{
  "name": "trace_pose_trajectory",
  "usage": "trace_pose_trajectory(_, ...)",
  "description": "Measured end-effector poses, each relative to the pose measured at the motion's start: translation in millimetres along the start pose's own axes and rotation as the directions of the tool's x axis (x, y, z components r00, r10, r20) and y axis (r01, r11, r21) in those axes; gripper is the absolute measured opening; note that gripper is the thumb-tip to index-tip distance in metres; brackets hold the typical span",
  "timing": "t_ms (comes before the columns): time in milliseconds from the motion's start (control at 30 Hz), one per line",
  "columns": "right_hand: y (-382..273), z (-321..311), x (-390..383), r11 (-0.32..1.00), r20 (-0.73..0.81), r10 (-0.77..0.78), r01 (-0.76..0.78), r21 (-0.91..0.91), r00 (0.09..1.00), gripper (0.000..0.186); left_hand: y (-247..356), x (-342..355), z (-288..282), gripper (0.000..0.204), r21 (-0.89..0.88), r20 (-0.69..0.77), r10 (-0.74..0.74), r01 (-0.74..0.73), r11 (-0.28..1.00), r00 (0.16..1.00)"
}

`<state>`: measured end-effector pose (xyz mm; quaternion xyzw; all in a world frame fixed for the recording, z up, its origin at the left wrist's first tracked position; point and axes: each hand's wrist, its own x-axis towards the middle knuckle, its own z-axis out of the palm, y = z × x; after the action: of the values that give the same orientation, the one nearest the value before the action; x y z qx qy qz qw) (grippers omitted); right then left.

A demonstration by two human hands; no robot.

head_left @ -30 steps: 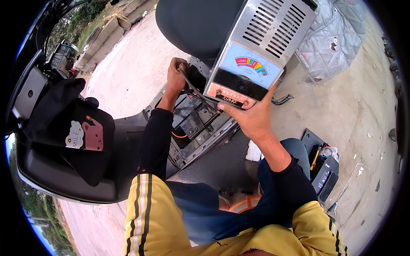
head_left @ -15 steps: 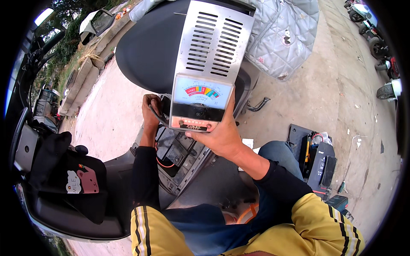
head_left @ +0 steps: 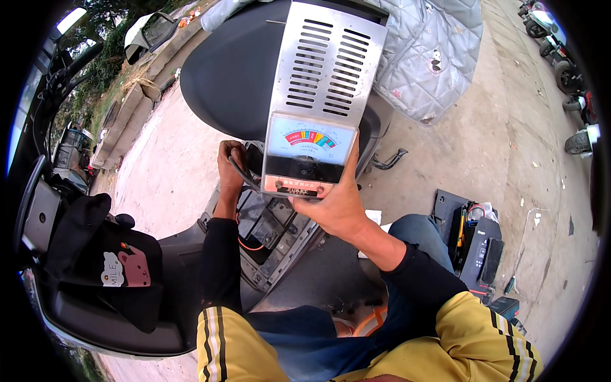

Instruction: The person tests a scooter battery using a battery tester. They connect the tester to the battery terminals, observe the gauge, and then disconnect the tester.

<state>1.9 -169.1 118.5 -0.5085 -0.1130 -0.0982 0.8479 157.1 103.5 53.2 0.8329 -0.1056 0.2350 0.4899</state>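
My right hand (head_left: 344, 207) is wrapped round the lower end of a battery tester (head_left: 326, 76), with the thumb at its bottom edge. The tester has a slotted silver metal case and a needle dial (head_left: 312, 138) with coloured bands, turned up towards me. To its left, my left hand (head_left: 230, 162) is closed round a thick black cable (head_left: 240, 170) that runs to the tester's lower side. What the fingertips hold beyond the cable is hidden. Below both hands lies the scooter's open battery compartment (head_left: 270, 229), with dark parts and a red wire inside.
Behind the tester is the black scooter seat (head_left: 223, 76), with a grey quilted cover (head_left: 426, 70) at its right. A black bag (head_left: 121, 267) hangs on the scooter front at left. An open toolbox (head_left: 480, 248) stands on the ground at right. Parked scooters (head_left: 566, 70) line the far right.
The whole view has shifted slightly, so things appear a little further right. Both hands keep their grips, and the tester stays over the scooter.
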Motion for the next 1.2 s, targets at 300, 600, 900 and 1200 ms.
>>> trace_pose_trajectory(300, 0.1, 0.1, 0.1, 1.0, 0.004, -0.006, 0.006, 0.018, 1.0, 0.131, 1.6, -0.5, 0.3, 0.014, 0.022, -0.006, 0.004, -0.004, 1.0, 1.0)
trace_pose_trajectory(600, 5.1, -2.0, 0.1, 1.0, -0.008, -0.013, 0.013, -0.026, 1.0, 0.133, 4.7, -0.1, 2.1, 0.013, 0.024, 0.009, 0.001, -0.001, 1.0, 1.0)
trace_pose_trajectory(900, 3.9, -0.7, -0.4, 1.0, -0.009, -0.003, 0.003, -0.019, 1.0, 0.133, -2.7, 0.0, 2.1, 0.012, 0.009, -0.006, -0.006, 0.007, 1.0, 1.0)
trace_pose_trajectory(1200, 4.4, -2.0, -0.9, 0.999, -0.01, -0.011, 0.01, -0.033, 1.0, 0.134, 6.8, -0.9, 4.4, 0.012, -0.004, 0.001, -0.028, 0.028, 1.0, 1.0)
